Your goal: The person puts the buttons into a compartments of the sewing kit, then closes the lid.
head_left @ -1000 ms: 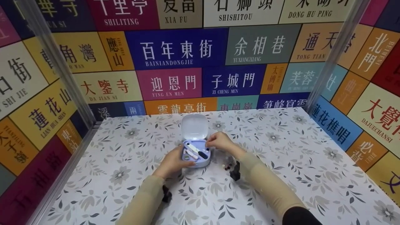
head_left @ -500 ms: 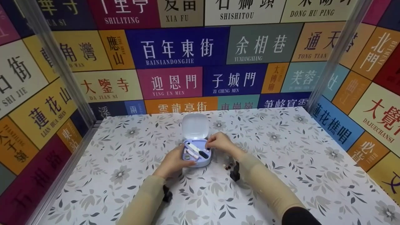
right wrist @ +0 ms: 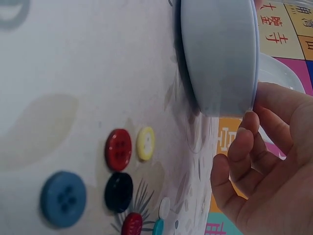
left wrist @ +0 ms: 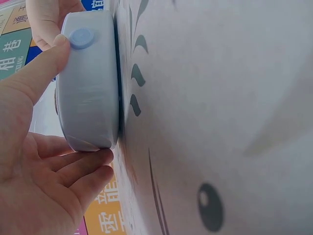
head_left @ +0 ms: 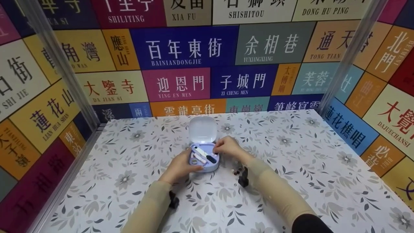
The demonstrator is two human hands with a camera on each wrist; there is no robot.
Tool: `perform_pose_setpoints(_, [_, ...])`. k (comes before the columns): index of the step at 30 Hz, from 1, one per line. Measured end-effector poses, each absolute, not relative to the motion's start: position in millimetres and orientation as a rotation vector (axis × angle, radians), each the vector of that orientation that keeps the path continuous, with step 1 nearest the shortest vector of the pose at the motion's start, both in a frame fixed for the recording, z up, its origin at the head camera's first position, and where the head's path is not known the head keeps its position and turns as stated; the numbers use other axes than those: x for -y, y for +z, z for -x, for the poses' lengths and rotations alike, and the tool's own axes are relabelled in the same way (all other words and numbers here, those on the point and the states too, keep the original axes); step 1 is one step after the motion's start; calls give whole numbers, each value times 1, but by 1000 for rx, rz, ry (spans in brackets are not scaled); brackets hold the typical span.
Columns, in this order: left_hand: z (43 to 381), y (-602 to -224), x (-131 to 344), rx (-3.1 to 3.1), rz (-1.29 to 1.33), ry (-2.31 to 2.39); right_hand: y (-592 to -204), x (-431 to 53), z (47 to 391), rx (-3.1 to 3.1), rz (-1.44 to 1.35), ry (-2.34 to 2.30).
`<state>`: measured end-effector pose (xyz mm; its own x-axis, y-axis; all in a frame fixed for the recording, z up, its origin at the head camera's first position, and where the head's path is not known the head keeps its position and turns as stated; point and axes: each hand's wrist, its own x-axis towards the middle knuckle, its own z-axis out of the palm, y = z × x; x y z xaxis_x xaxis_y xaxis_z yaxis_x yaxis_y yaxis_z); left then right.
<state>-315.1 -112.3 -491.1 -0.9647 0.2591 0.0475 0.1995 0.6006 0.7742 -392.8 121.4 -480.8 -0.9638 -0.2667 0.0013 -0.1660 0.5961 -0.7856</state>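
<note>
A small white-and-lavender sewing box [head_left: 210,168] stands on the table with its hinged lid [head_left: 202,129] up. Inside lie a slim white tool with a dark end [head_left: 211,159] and a few small pale pieces. My left hand [head_left: 178,165] grips the box's left side, its thumb near the round front catch [left wrist: 81,38] and its fingers around the side wall. My right hand [head_left: 229,146] is at the right rim, fingers bent and fingertips touching the edge. The rim hides its thumb tip, so anything pinched there is out of sight.
Several loose buttons lie on the table right of the box, among them a red button [right wrist: 118,150], a yellow button [right wrist: 145,143], a black button [right wrist: 119,192] and a blue button [right wrist: 63,199]. Sign-printed panels [head_left: 184,47] enclose the floral-covered table [head_left: 136,200].
Both hands keep their places at the box, and its lid stays up. Only a slight shift of the whole head view shows.
</note>
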Motion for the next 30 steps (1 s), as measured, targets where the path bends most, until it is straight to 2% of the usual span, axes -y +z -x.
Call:
perform_pose_setpoints(14, [315,-492,107,-2789,-420,1255,-476,-139,385,-2661,372,-1387])
perform_pose_setpoints(30, [315,-489,110,-2769,-356,1268,-469,-191,372,-2713,323,-1322])
